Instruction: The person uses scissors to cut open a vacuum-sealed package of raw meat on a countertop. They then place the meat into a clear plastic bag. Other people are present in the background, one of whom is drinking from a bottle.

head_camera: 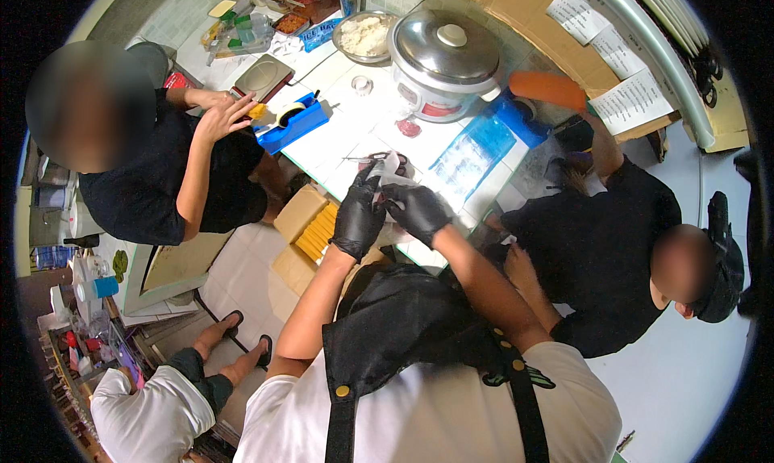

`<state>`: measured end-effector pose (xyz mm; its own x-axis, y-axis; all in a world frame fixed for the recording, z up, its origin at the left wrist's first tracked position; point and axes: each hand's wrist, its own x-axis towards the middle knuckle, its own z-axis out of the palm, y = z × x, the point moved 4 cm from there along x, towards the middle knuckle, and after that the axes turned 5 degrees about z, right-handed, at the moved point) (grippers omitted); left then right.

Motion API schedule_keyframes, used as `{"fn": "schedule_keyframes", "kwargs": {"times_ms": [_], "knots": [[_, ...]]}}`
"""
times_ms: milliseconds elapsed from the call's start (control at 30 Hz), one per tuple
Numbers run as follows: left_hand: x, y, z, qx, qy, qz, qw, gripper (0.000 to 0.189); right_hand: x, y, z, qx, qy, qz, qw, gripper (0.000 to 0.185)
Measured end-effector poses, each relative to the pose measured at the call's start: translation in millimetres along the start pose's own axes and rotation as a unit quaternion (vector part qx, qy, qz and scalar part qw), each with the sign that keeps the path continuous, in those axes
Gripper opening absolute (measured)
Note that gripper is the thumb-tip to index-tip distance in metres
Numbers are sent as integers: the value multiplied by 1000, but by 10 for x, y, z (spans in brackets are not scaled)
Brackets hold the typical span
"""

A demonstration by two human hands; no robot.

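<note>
My left hand, in a black glove, grips a small translucent plastic bag over the near part of the tiled table. My right hand, also gloved in black, pinches the lower part of this bag from the right. What the bag holds is mostly hidden by my fingers. Just beyond my left fingertips lies what looks like a pair of scissors, partly covered. Farther out on the tiles rests a small clear bag with reddish contents. To its right is a flat blue-and-white plastic packet.
A rice cooker and a metal bowl of rice stand at the back. Leftward are a blue tape dispenser and a scale. Co-workers flank the table. Below its edge sits a cardboard box with yellow packs.
</note>
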<state>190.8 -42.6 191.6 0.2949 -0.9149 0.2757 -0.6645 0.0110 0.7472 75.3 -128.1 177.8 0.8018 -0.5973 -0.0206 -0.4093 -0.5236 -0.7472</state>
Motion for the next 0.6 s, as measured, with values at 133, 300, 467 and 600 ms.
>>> {"fn": "schedule_keyframes", "kwargs": {"times_ms": [133, 300, 467, 600], "knots": [[99, 12, -195, -79, 1, -18, 997, 76, -321, -220, -762, 186, 64, -59, 979, 23], [262, 272, -378, -111, -22, -12, 994, 70, -329, 992, -490, 132, 92, 45, 986, 60], [411, 428, -297, -97, -47, 10, 994, 57, 2, 914, 403, 300, -82, 29, 950, 93], [366, 642, -41, 10, -100, 125, 987, 48, 345, 894, 675, 161, -80, 18, 983, 63]]}}
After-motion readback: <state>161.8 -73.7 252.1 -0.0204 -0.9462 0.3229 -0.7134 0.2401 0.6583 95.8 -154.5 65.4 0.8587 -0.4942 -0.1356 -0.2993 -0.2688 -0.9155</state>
